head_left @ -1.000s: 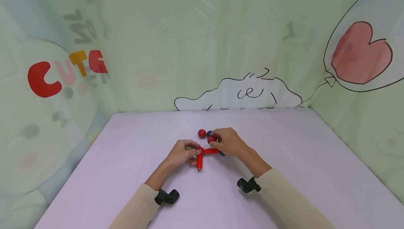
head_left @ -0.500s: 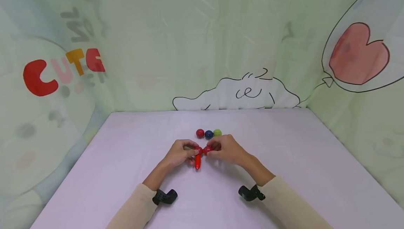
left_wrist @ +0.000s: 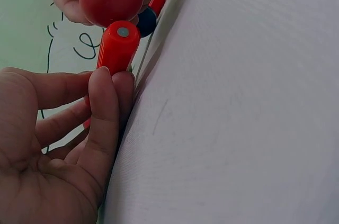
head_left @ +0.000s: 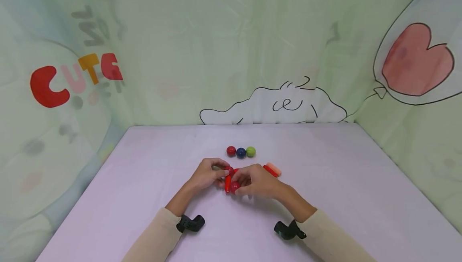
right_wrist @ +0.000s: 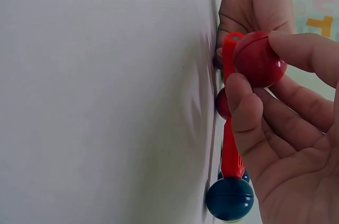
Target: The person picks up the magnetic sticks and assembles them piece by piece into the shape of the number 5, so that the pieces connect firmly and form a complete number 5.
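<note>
My left hand pinches a red ball where two red magnetic rods meet. One red rod points toward me, its grey magnet tip showing in the left wrist view. The other red rod runs to a blue ball, both largely covered by my right hand in the head view. Between thumb and fingers, my right hand holds another red ball beside the near rod's free end. Whether ball and rod touch I cannot tell.
Behind the hands, a red ball, a blue ball and a yellow-green ball sit in a row. Right of them lie a red rod and an orange rod on the pale tabletop.
My right hand has carried its red ball from beside the loose balls toward me, down to the near rod's free end. My left hand keeps its hold at the corner ball.
</note>
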Demonstrator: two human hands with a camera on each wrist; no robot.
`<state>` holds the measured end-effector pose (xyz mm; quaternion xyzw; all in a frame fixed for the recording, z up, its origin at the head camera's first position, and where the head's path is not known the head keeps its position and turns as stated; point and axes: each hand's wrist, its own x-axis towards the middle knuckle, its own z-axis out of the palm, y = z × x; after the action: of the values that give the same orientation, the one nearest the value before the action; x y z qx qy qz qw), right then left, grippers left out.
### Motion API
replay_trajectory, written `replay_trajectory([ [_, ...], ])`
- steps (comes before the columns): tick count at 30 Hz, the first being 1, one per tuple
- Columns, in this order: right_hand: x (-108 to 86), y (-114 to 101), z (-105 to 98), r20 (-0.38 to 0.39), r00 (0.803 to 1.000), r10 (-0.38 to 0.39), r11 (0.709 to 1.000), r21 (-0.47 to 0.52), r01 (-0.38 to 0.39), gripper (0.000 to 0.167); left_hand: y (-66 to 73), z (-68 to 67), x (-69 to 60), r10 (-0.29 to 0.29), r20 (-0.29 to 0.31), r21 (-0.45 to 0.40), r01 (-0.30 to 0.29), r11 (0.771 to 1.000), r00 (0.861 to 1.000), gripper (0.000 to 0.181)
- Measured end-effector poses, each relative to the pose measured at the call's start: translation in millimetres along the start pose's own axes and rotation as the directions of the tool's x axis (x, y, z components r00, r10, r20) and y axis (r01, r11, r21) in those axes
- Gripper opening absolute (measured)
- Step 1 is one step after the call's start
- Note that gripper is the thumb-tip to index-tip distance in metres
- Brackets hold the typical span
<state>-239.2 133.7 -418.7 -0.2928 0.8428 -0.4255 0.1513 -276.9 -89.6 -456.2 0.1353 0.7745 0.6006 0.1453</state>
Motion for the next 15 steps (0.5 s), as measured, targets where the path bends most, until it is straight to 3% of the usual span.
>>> replay_trajectory([
  [7, -6.2, -2, 5, 0.035, 0.999, 0.022, 1.0, -0.018, -0.022, 0.022, -0.7, 0.8, 1.3, -0.008, 0.001, -0.003, 0.008, 1.0, 1.0, 0.025],
  [15, -7.1, -2, 11, 0.049, 0.999, -0.002, 0.999, -0.055, 0.004, 0.012, -0.7, 1.6, 0.7, -0.001, -0.007, 0.0, 0.001, 1.0, 1.0, 0.025],
])
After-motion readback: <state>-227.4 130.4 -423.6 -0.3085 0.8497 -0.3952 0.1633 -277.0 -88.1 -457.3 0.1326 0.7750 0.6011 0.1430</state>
